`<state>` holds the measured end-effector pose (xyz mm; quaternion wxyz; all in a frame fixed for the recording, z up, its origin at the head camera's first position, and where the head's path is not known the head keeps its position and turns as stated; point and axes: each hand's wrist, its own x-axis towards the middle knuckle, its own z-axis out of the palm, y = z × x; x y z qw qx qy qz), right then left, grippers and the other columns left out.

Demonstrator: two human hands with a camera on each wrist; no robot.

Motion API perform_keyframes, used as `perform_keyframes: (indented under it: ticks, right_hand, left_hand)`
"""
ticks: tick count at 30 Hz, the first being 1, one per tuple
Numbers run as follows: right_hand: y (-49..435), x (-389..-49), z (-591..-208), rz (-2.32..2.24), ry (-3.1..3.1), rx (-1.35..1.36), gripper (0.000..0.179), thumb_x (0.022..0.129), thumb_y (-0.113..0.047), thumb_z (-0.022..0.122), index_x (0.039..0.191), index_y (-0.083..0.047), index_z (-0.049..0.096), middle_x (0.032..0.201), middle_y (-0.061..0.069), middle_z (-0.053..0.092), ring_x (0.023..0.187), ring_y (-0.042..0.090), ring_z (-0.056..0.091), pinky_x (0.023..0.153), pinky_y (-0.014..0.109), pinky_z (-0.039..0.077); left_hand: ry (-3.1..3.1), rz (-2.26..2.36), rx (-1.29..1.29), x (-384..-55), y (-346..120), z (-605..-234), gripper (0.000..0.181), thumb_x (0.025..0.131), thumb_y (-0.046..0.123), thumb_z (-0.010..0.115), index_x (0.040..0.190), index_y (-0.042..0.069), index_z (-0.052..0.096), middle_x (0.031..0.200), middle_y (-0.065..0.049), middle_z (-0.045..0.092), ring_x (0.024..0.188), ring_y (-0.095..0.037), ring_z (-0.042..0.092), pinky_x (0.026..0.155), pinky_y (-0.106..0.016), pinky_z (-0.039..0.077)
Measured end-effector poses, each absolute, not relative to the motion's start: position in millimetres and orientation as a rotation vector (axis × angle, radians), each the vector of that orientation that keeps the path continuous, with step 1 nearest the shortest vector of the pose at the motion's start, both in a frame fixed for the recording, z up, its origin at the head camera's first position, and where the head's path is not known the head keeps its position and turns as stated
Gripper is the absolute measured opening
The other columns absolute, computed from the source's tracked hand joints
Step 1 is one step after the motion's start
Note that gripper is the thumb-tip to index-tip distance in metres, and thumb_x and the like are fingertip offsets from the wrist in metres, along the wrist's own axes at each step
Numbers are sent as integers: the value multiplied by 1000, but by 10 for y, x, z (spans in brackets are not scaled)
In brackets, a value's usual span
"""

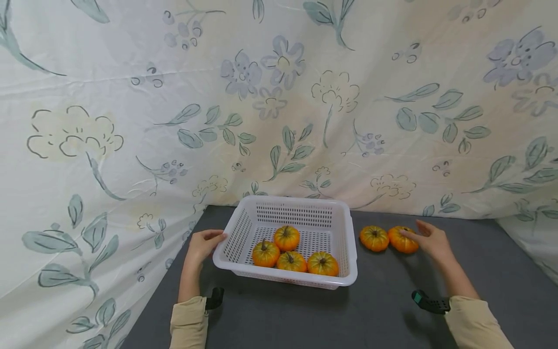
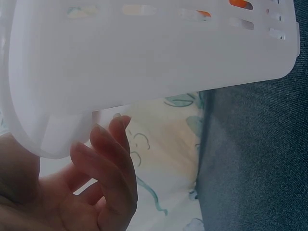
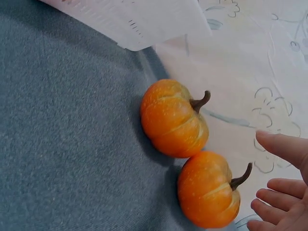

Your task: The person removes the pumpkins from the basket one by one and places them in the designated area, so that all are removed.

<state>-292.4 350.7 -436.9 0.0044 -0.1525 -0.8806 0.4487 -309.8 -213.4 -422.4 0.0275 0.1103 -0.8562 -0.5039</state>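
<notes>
A white plastic basket [image 1: 285, 277] with slotted walls has several small orange pumpkins inside, among them one pumpkin [image 1: 323, 263] at its front right. My left hand [image 1: 204, 247] holds the basket's left rim, thumb over the top and fingers bent underneath; the left wrist view shows the fingers [image 2: 113, 166] below the rim. To the right of the basket, two more pumpkins sit side by side: the nearer-to-basket pumpkin [image 1: 374, 238] and the outer pumpkin [image 1: 404, 240]. Over the outer one hovers my right hand [image 1: 432, 241], fingers spread and holding nothing, close to its stem [image 3: 242, 177].
Dark grey cloth covers the table [image 1: 383, 310]. A floral curtain [image 1: 279, 97] hangs along the table's back edge and its left side. Each wrist wears a black band, such as the right band [image 1: 429, 303].
</notes>
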Motion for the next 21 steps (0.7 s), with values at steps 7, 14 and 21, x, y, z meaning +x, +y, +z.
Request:
perform_keyframes:
  ticks: [7, 14, 21]
  right_hand:
    - [3426, -2932, -4284, 1377, -2762, -415, 100, 90, -54, 60, 154, 5, 10, 158, 30, 11, 144, 51, 14, 112, 65, 20]
    - [3311, -2930, -4156, 1402, -2750, -330, 102, 89, -57, 61, 155, 0, 9, 159, 27, 11, 145, 50, 13, 111, 67, 20]
    - [3216, -2969, -4063, 1415, -2767, -256, 103, 87, -60, 62, 156, -2, 10, 159, 27, 13, 145, 50, 16, 111, 65, 23]
  left_hand:
    - [-2632, -1564, 332, -3081, -2126, -4216, 41, 90, 24, 67, 122, -2, 64, 114, -24, 67, 77, -14, 65, 63, -27, 52]
    - [-2625, -1570, 322, -3076, -2127, -4220, 41, 91, 24, 67, 122, -2, 64, 114, -24, 67, 76, -14, 65, 63, -27, 52]
    - [-2625, -1572, 335, -3074, -2119, -4201, 40, 90, 23, 68, 121, -2, 64, 114, -24, 67, 76, -14, 65, 63, -27, 53]
